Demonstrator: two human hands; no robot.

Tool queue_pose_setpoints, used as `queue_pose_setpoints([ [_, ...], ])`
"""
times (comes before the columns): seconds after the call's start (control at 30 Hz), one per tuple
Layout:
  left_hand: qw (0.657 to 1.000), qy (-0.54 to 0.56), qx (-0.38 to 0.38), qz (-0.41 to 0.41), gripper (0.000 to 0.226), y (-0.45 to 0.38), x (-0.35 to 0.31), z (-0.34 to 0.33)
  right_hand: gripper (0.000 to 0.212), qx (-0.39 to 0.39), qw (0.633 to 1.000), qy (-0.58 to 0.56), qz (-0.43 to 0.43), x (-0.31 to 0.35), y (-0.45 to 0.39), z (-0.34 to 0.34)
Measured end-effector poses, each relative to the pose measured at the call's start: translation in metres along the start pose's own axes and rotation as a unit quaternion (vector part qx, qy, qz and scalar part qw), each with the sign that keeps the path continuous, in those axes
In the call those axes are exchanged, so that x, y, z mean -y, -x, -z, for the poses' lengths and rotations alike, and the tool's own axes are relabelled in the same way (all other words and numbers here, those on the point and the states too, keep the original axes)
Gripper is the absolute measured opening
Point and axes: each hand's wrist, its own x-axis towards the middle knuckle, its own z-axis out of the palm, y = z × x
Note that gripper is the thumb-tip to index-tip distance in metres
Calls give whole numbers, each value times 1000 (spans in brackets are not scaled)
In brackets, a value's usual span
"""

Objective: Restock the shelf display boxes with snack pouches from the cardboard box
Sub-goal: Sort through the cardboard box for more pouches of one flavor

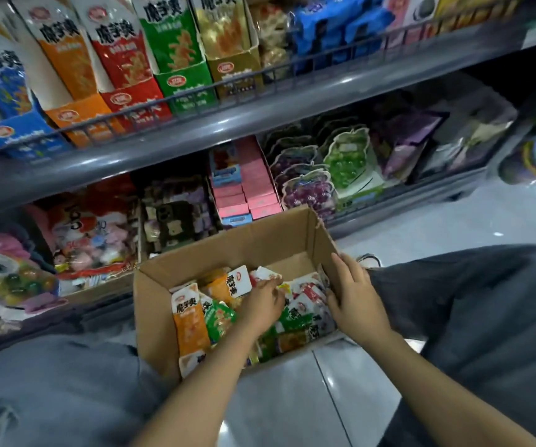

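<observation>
- You are crouching over an open cardboard box (253, 240) that is sitting on the pale tiled floor (292, 398) between your knees, just in front of the bottom shelf.
- Your left hand (262, 304) is reaching down into the box, fingers curled loosely among the snack pouches (221, 304); whether they are actually pinching a pouch is something you cannot tell from this angle.
- Your right hand (353, 290) is resting on the box's right wall, fingers spread open along the cardboard edge and thumb pointing inward over the pouches.
- The pouches are lying in a loose heap on the box's bottom, orange, green, red and white ones mixed together, with an orange pouch (189, 321) lying flat near the left wall.
- The shelf display boxes are standing in a row on the upper shelf behind a wire rail (195, 95): blue display box (18, 130), orange display box (79, 114), red display box (131, 98), green display box (182, 82) and gold display box (234, 69), each showing tall pouches upright inside.
- The lower shelf is holding pink cartons (253, 188) and grape-shaped candy packs (308, 185).
</observation>
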Motion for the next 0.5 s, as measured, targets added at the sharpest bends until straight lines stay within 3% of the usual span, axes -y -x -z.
queue_pose_setpoints([
  [0.23, 990, 75, 107, 53, 65, -46, 21, -29, 72, -27, 1000, -9, -8, -6, -2, -8],
  [0.37, 991, 6, 125, 40, 86, -66, 30, -42, 71, -66, 997, -28, 10, -11, -3, -13],
  [0.5, 988, 16, 150, 36, 86, -82, 31, -44, 70, -89, 995, -41, 15, -11, -2, -14],
])
